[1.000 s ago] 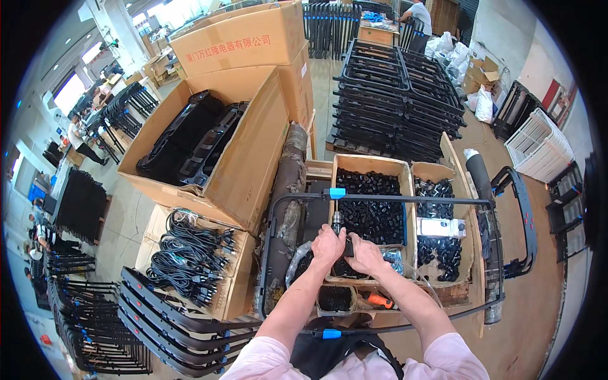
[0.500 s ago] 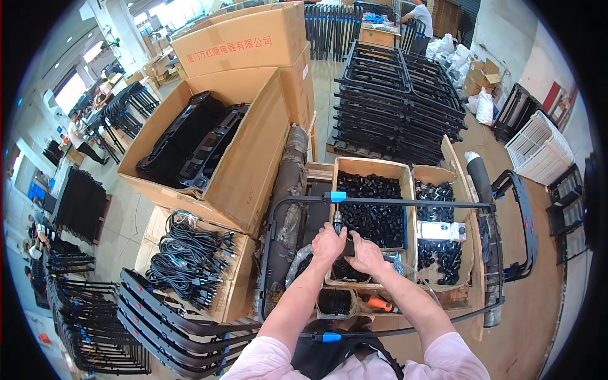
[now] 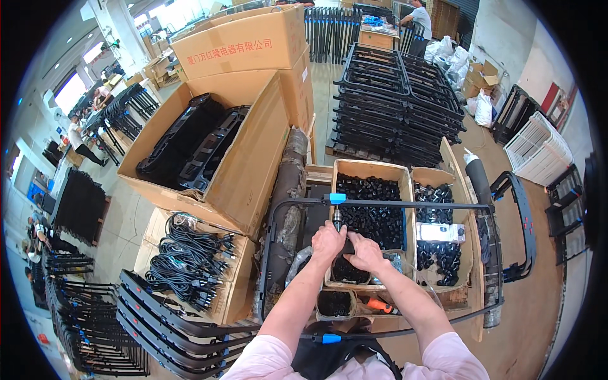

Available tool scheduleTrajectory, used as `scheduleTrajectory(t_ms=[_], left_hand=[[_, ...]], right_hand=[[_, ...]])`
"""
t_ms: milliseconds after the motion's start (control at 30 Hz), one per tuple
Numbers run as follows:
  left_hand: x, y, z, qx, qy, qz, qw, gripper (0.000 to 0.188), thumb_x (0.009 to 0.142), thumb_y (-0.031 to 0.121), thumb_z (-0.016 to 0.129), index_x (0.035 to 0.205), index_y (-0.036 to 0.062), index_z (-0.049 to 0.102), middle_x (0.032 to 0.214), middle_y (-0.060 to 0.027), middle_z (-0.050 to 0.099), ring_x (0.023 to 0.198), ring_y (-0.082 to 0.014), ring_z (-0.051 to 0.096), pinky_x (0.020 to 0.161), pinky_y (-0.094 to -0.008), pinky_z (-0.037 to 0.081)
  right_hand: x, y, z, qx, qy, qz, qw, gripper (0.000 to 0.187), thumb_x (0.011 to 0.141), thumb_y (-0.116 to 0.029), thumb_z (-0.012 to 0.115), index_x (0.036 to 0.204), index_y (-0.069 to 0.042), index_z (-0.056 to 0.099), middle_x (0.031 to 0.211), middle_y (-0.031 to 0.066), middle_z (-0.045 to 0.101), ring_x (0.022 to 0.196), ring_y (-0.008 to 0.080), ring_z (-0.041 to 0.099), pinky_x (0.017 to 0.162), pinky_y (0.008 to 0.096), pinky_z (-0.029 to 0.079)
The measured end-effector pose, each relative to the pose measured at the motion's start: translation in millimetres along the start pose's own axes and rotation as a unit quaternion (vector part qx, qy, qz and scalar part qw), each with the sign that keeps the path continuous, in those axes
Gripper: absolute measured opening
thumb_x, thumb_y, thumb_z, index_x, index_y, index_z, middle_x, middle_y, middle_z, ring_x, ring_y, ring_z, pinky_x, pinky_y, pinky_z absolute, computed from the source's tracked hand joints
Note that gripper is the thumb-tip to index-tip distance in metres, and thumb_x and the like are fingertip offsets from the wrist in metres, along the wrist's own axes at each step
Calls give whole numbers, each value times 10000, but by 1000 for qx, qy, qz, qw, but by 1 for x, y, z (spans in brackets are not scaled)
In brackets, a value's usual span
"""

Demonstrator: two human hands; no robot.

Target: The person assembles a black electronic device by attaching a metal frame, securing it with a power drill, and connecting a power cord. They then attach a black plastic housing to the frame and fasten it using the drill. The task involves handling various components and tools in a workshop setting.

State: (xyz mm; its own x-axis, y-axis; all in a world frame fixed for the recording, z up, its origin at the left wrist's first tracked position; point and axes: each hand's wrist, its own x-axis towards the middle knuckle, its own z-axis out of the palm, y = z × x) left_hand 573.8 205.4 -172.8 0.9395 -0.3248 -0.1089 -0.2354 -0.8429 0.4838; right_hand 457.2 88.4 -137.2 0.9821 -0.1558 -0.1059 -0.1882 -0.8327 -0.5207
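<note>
Two hands (image 3: 347,246) hiding one small black part (image 3: 348,246).

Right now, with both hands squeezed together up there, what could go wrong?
The left hand and right hand meet on a small black part above open boxes. If it slips, it could drop into the box of black pieces and be hard to pick out again. The thin black metal frame lies right beside the fingers, so a slip might pinch or knock them. The orange-handled tool lies under the right forearm and might get bumped.
</note>
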Motion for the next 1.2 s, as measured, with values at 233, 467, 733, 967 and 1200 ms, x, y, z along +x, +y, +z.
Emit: scheduleTrajectory(t_ms=[233,467,733,967,1200], left_hand=[[1,2,-4,10,-25,11,1000,644,965,596,679,1145,-22,661,1059,-286,767,1016,-446,769,900,-536,614],[-4,0,-10,-9,-52,6,999,650,967,585,683,1192,-24,642,1099,-279,767,1050,-442,765,929,-528,609],[-11,-5,-7,-20,-45,2,999,650,967,585,678,1188,-25,641,1094,-288,765,1059,-445,762,934,-532,607],[-17,-14,1,-26,-27,8,999,651,963,583,689,1179,-29,638,1070,-278,768,1007,-440,776,899,-526,621],[-30,-9,1,-39,-23,16,999,668,955,588,698,1172,-41,633,1072,-283,765,1016,-452,771,904,-533,618]], right_hand=[[-4,6,27,39,49,-4,998,624,778,-157,878,1340,-92,615,1441,134,565,1233,432,637,1016,527,551],[-8,6,24,31,24,-5,999,648,798,-203,880,1374,-84,607,1470,137,549,1232,444,634,1034,536,536],[-16,-7,19,27,17,4,999,654,801,-222,876,1383,-86,610,1471,147,557,1227,452,638,1033,537,537],[-20,-8,23,22,9,8,1000,653,805,-222,873,1390,-88,618,1459,156,575,1210,461,649,1018,549,543],[-31,0,30,15,32,1,999,644,807,-224,872,1382,-88,615,1471,167,564,1204,469,654,1022,554,548]])
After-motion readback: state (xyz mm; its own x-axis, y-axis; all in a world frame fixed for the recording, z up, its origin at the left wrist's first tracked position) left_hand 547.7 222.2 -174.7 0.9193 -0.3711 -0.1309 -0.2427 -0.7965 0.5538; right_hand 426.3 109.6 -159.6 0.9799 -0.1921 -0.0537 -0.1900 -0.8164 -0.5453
